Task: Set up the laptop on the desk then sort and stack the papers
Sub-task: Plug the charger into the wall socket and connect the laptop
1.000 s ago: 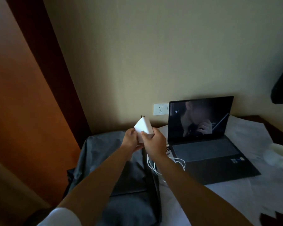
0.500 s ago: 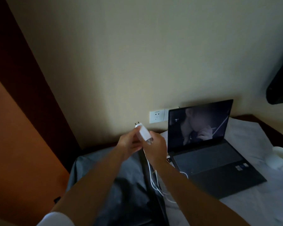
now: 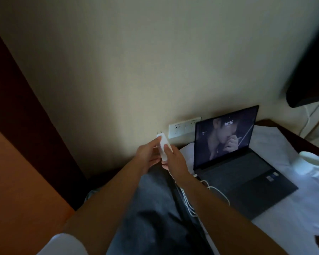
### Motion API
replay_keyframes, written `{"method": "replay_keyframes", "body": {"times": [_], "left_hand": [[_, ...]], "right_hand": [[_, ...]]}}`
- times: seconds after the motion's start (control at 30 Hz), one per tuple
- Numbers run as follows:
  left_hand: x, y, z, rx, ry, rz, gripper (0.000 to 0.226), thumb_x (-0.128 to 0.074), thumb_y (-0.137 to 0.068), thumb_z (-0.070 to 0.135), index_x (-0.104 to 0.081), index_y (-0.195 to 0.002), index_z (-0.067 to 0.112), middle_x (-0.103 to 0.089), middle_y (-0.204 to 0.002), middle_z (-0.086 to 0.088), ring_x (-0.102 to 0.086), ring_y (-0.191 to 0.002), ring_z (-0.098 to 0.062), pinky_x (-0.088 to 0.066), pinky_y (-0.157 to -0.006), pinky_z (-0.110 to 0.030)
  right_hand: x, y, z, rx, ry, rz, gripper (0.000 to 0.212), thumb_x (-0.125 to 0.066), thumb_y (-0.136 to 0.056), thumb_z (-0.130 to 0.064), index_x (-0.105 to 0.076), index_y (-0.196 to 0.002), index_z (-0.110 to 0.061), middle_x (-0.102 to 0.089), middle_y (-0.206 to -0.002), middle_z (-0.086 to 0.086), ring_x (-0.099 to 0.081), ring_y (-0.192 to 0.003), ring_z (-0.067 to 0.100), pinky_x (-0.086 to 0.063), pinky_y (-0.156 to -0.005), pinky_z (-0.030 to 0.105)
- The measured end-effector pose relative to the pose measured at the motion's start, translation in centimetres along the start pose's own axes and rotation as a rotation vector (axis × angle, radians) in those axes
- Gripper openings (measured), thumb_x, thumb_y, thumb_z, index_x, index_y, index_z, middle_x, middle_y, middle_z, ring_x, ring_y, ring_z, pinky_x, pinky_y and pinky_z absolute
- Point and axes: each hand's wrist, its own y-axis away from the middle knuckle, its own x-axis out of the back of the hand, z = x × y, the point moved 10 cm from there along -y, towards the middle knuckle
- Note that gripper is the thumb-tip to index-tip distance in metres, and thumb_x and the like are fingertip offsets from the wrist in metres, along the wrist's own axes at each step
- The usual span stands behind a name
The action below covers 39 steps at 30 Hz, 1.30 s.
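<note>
White charger (image 3: 163,148) pinched by both left hand (image 3: 148,155) and right hand (image 3: 175,161); laptop (image 3: 234,157) screen reads "16:56".

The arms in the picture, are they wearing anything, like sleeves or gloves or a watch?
No gloves or watch show. Both forearms are bare, and so are the left hand and right hand. Only a short white sleeve shows, high on the left arm.
</note>
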Motion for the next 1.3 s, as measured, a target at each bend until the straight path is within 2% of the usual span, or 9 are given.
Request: {"method": "replay_keyframes", "body": {"times": [0.1, 0.23, 0.37, 0.5, 0.67, 0.87, 1.07, 1.2, 1.3], "left_hand": [[-0.8, -1.1, 0.0, -0.003, -0.016, -0.048, 0.040, -0.062, -0.087, 0.041, -0.064, -0.115, 0.012, -0.068, -0.111, -0.007, -0.063, -0.102, -0.022, -0.050, -0.074, -0.029], [-2.4, -3.5, -0.2, 0.060, -0.001, -0.089, 0.036, -0.051, -0.095, 0.033, -0.056, -0.125, 0.013, -0.061, -0.123, -0.010, -0.057, -0.109, -0.024, -0.048, -0.068, -0.030], [-4.5, -6.9, -0.9, 0.084, 0.001, -0.144, 0.020, -0.046, -0.098, 0.022, -0.061, -0.108, 0.013, -0.065, -0.105, -0.005, -0.059, -0.095, -0.020, -0.049, -0.084, -0.034], [-6.5, -10.8, -2.3, 0.106, 0.000, -0.181, 0.040, -0.051, -0.095, 0.032, -0.057, -0.126, 0.008, -0.064, -0.118, -0.011, -0.061, -0.102, -0.024, -0.049, -0.073, -0.030], [-7.1, -14.8, -3.8, 0.122, 0.011, -0.141, 0.050, -0.057, -0.092, 0.037, -0.054, -0.129, 0.004, -0.064, -0.118, -0.015, -0.063, -0.095, -0.023, -0.051, -0.068, -0.027], [-7.6, -17.0, -4.8, 0.140, 0.008, -0.141, 0.053, -0.063, -0.088, 0.036, -0.054, -0.129, 0.004, -0.067, -0.113, -0.013, -0.065, -0.096, -0.021, -0.052, -0.072, -0.027], [-8.0, -18.0, -5.8, 0.164, -0.006, -0.149, 0.059, -0.066, -0.084, 0.042, -0.055, -0.129, 0.005, -0.067, -0.115, -0.011, -0.064, -0.104, -0.023, -0.051, -0.089, -0.034], [-8.7, -18.4, -5.9, 0.181, -0.003, -0.136, 0.055, -0.067, -0.084, 0.041, -0.059, -0.124, 0.004, -0.069, -0.110, -0.012, -0.065, -0.099, -0.023, -0.053, -0.081, -0.031], [-8.9, -18.5, -6.0, 0.175, 0.042, -0.113, 0.051, -0.067, -0.085, 0.037, -0.060, -0.122, 0.003, -0.070, -0.104, -0.012, -0.067, -0.095, -0.024, -0.054, -0.076, -0.032]], "right_hand": [[0.9, -0.4, 0.4, -0.034, -0.096, 0.115, 0.037, -0.048, -0.088, -0.056, -0.062, -0.106, -0.028, -0.067, -0.103, 0.003, -0.064, -0.098, 0.023, -0.052, -0.092, 0.046], [2.9, -2.7, 0.3, -0.048, -0.130, 0.214, 0.024, -0.042, -0.098, -0.042, -0.061, -0.098, -0.027, -0.066, -0.094, -0.002, -0.063, -0.094, 0.020, -0.053, -0.087, 0.039], [4.4, -7.0, 1.2, -0.030, -0.089, 0.281, 0.010, -0.046, -0.097, -0.035, -0.054, -0.096, -0.028, -0.061, -0.096, -0.003, -0.061, -0.091, 0.014, -0.054, -0.084, 0.038], [6.0, -10.7, 3.6, -0.049, -0.085, 0.326, 0.015, -0.044, -0.099, -0.030, -0.054, -0.105, -0.021, -0.059, -0.099, -0.001, -0.057, -0.085, 0.007, -0.047, -0.070, 0.023], [6.4, -14.0, 6.6, -0.146, -0.081, 0.360, 0.033, -0.038, -0.100, -0.027, -0.052, -0.126, -0.011, -0.058, -0.119, 0.010, -0.057, -0.105, 0.024, -0.048, -0.091, 0.039], [7.0, -14.6, 7.8, -0.147, -0.030, 0.445, 0.035, -0.031, -0.103, -0.028, -0.047, -0.130, -0.011, -0.055, -0.126, 0.013, -0.055, -0.110, 0.027, -0.044, -0.085, 0.031], [7.5, -14.0, 7.5, -0.124, 0.078, 0.533, 0.037, -0.030, -0.102, -0.031, -0.052, -0.125, -0.010, -0.058, -0.123, 0.010, -0.057, -0.103, 0.021, -0.040, -0.077, 0.025], [8.2, -14.0, 7.0, -0.119, 0.131, 0.555, 0.037, -0.032, -0.102, -0.030, -0.050, -0.126, -0.008, -0.058, -0.122, 0.011, -0.059, -0.103, 0.022, -0.038, -0.072, 0.023], [8.3, -13.7, 7.0, -0.111, 0.122, 0.538, 0.041, -0.043, -0.099, -0.032, -0.045, -0.132, -0.007, -0.058, -0.124, 0.011, -0.061, -0.107, 0.023, -0.048, -0.077, 0.025]]}}
